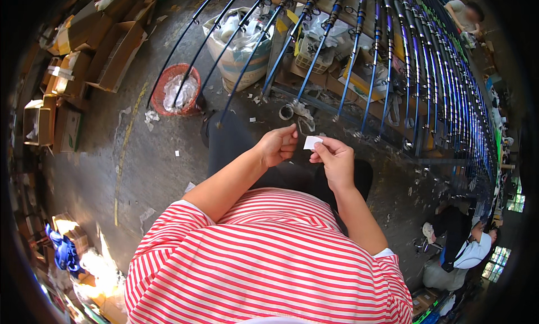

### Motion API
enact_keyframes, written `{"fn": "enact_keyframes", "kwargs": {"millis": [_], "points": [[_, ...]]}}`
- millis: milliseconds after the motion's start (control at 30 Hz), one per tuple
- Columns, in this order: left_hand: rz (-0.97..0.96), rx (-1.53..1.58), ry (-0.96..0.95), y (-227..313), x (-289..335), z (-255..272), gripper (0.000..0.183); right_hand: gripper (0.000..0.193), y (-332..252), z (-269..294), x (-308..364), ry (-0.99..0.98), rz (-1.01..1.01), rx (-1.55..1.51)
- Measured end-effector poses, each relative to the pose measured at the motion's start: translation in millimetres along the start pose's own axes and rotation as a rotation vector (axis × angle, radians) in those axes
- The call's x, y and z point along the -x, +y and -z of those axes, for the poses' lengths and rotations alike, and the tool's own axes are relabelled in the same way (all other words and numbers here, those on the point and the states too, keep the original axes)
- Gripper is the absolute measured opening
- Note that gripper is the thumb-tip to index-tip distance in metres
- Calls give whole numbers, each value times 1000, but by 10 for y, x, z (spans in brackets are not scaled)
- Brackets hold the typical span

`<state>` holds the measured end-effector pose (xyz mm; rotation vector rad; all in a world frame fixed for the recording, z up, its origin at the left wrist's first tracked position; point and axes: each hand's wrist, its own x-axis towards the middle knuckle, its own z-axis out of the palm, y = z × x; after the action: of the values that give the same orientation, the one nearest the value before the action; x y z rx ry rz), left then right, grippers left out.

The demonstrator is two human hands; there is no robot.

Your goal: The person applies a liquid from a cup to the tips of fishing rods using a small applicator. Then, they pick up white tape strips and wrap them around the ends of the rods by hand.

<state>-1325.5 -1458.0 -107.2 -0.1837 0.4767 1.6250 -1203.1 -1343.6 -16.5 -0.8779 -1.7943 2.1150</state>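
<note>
My right hand (336, 158) pinches a small white paper label (312, 142) between thumb and fingertips in front of my striped shirt. Just left of it my left hand (278, 146) is curled, its fingertips close to the label's left edge; whether they touch it I cannot tell. Straight ahead, a long row of blue and black fishing rods (359, 60) leans on a rack, their butt ends a short way beyond my hands.
A red basket (168, 85) with white scraps and a big white sack (238, 49) stand on the concrete floor ahead. Cardboard boxes (112, 49) line the left side. One person crouches at lower right (466, 248); another sits at far top right (466, 12).
</note>
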Motion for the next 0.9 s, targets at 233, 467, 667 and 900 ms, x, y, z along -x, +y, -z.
{"fn": "enact_keyframes", "kwargs": {"millis": [233, 467, 667, 900], "points": [[-383, -771, 224, -204, 774, -1148, 13, 15, -267, 161, 392, -98, 135, -12], [-747, -1002, 105, -258, 890, -1218, 12, 9, -362, 91, 475, -163, 549, 275], [-651, -1410, 155, -155, 906, -1211, 8, 16, -347, 136, 384, -202, 732, 534], [-887, -1352, -69, -25, 826, -1037, 7, 19, -505, 170, 191, -298, 787, 451]]}}
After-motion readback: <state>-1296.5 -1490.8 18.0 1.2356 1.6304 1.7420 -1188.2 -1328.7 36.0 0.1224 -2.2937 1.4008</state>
